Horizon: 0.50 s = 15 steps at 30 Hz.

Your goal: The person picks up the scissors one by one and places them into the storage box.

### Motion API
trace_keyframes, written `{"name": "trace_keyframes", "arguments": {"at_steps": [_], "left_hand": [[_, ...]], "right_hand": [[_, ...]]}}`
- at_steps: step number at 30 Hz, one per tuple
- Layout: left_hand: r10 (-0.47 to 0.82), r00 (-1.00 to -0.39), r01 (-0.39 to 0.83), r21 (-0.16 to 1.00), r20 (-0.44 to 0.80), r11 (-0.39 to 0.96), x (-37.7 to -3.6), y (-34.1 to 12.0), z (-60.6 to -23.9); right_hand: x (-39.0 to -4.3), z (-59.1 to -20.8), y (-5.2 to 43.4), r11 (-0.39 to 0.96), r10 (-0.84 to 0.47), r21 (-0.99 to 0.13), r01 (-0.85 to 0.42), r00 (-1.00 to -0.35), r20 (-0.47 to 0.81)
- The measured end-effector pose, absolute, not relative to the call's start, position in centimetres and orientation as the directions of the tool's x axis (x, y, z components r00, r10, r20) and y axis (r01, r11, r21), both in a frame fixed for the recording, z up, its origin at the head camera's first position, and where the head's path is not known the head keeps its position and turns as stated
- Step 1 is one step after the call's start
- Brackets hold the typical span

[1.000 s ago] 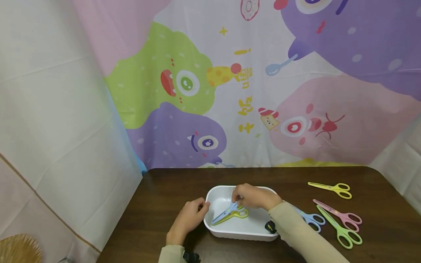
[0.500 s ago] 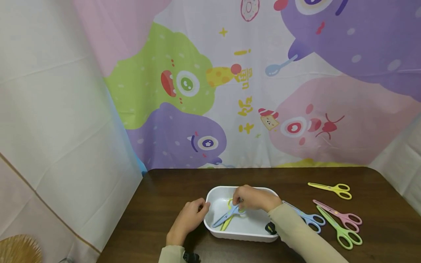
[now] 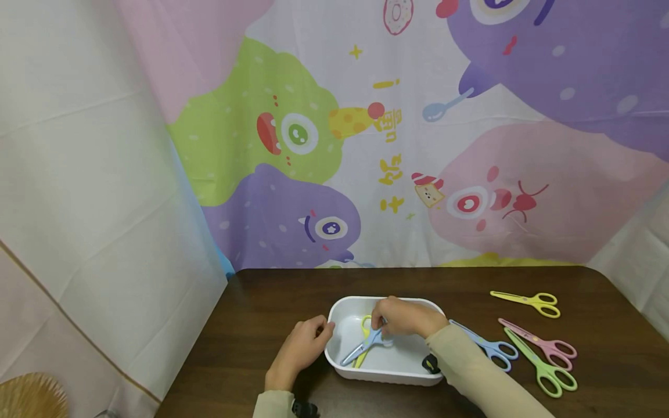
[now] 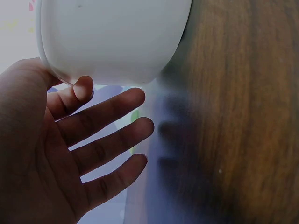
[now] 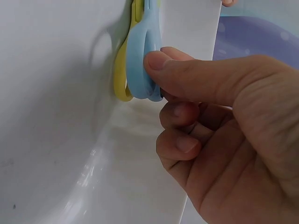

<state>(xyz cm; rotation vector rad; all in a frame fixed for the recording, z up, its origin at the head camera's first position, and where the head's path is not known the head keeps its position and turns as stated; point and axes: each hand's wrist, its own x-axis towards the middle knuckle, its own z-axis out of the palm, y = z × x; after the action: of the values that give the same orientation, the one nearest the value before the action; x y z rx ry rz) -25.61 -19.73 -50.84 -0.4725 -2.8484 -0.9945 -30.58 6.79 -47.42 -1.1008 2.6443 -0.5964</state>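
Note:
A white tray [image 3: 387, 380] stands on the table. My right hand [image 3: 405, 316] is over it and pinches a handle loop of the light-blue scissors [image 5: 136, 60] between thumb and fingers. Their blades point to the tray's near left corner in the head view. Partly under them are yellow scissors [image 3: 365, 323], lying in the tray at a different angle. At the tray's left end, my left hand [image 3: 302, 347] pinches the rim with thumb and forefinger; the thumb tip is hidden behind the rim in the left wrist view. Its other fingers [image 4: 112, 144] are spread beside the outer wall.
Right of the tray on the dark wooden table [image 3: 251, 302] lie blue scissors [image 3: 493, 348], partly behind the right sleeve, pink scissors [image 3: 549, 343], green scissors [image 3: 546, 368] and yellow scissors [image 3: 533, 300]. A patterned cloth [image 3: 387, 174] hangs behind the table.
The yellow scissors in the tray have turned, their handles now farther back. The blue scissors have shifted slightly right with my right hand. My left hand has stayed put.

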Motion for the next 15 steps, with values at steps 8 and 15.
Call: {"name": "trace_keyframes", "arguments": {"at_steps": [8, 15], "left_hand": [[0.263, -0.949, 0.315, 0.598, 0.176, 0.737, -25.64, -19.74, -50.82], [0.261, -0.951, 0.308, 0.602, 0.167, 0.737, -25.62, -19.74, -50.87]], "right_hand": [[-30.58, -47.67, 7.01, 0.644, -0.709, -0.449, -0.620, -0.703, -0.046], [-30.54, -47.17, 7.12, 0.613, -0.729, -0.470, -0.635, -0.683, -0.028]]}}
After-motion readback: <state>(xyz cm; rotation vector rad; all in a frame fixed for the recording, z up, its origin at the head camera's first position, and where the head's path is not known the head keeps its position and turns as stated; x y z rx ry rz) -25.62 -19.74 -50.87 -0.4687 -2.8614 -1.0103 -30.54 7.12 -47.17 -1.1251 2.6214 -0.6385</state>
